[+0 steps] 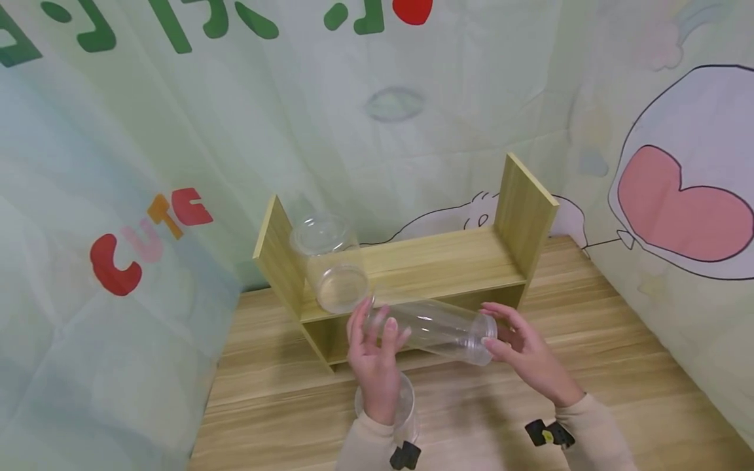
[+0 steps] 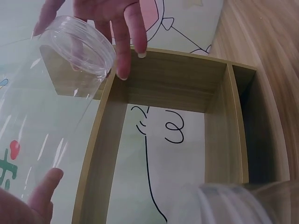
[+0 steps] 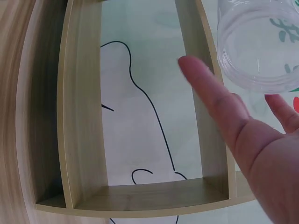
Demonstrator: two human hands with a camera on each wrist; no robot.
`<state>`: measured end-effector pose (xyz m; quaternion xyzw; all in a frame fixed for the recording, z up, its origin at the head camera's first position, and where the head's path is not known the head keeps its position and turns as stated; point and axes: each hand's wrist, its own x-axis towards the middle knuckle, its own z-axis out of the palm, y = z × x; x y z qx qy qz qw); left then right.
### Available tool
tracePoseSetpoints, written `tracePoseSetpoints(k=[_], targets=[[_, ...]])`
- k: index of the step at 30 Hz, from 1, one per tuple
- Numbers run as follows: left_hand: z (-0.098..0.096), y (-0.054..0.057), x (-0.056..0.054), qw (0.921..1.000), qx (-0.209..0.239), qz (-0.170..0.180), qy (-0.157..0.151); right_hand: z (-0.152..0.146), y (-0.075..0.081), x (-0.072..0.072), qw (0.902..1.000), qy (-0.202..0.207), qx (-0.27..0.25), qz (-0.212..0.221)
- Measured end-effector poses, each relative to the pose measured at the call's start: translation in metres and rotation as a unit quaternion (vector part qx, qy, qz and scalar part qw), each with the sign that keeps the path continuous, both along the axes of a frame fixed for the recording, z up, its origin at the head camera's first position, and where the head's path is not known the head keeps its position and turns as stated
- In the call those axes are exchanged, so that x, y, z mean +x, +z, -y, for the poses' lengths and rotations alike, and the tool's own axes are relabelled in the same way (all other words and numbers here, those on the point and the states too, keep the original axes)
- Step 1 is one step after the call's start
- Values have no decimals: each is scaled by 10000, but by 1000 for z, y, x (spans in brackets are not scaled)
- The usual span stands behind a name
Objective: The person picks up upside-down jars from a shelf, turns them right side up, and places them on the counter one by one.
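Clear jar (image 1: pixel 432 330) hangs slantwise before the shelf (image 1: pixel 453 258) in the head view; my left grip (image 1: pixel 377 360) curls round one end, my right grip (image 1: pixel 527 353) spreads loosely about the other; a second jar (image 1: pixel 331 258) stands on the shelf's upper board, a third (image 1: pixel 408 409) on the bench (image 1: pixel 259 392) before it; the left wrist view shows my left thumb (image 2: pixel 44 189) against the clear jar; the right wrist view shows its rim beside the shelf.

Behind the wood-grain tabletop (image 1: pixel 589 340) hangs pale printed cloth (image 1: pixel 471 65) — "CUTE" lettering (image 1: pixel 160 208) at left, a heart-marked balloon (image 1: pixel 686 203) at right.
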<state>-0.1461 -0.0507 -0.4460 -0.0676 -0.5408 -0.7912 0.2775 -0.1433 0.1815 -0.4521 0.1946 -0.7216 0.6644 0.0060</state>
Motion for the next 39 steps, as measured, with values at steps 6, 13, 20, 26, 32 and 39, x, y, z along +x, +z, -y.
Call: tracePoseSetpoints(k=[6,13,20,26,32,39], targets=[[-2,0,1,9999,60,-78,-126,0,-3,-2,9999,-127,32,-81],[-1,-4,1,9992,-96,-194,-322,2,-4,-1,9993,-352,-99,-81],[5,-1,1,9953,-376,-207,-867,2,-3,0,9962,-842,-98,198],[12,0,0,9894,-680,-201,-1271,0,0,-2,9951,-969,-57,195],[21,0,-1,9844,-1149,-179,-1319,0,4,-4,9951,-971,-132,147],[28,1,3,9803,-1408,277,-1357,-4,13,-8,9946,-1009,-250,55]])
